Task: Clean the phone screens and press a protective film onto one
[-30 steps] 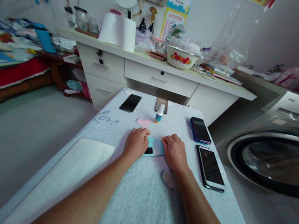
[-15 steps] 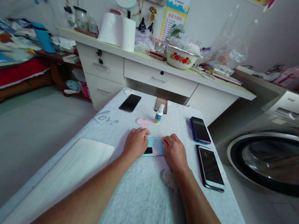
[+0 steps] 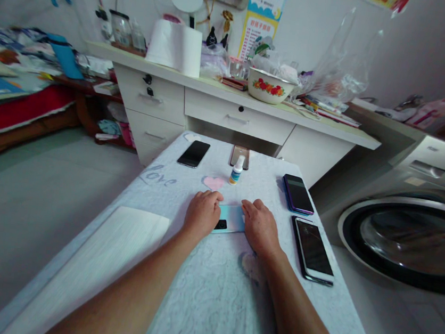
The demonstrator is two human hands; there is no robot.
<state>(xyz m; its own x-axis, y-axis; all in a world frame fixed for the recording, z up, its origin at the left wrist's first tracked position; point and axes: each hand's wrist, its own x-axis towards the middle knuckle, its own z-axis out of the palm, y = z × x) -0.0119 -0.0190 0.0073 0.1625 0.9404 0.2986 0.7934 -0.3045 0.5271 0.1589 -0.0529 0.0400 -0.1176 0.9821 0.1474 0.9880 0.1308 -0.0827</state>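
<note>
A light-blue phone lies crosswise on the covered table, its back with a dark camera block facing up. My left hand is closed on its left end, and my right hand grips the right end. Both hands hide the phone's ends. Just beyond it stands a small white spray bottle with a blue and yellow label. Behind that bottle lies a brownish phone case or phone; which one, I cannot tell. A black phone rests at the far left of the table.
On the table's right side lie a dark phone with purple edges and a white-framed phone atop a dark one. A pale flat sheet covers the left front. Beyond stand a white desk and, at right, a washing machine.
</note>
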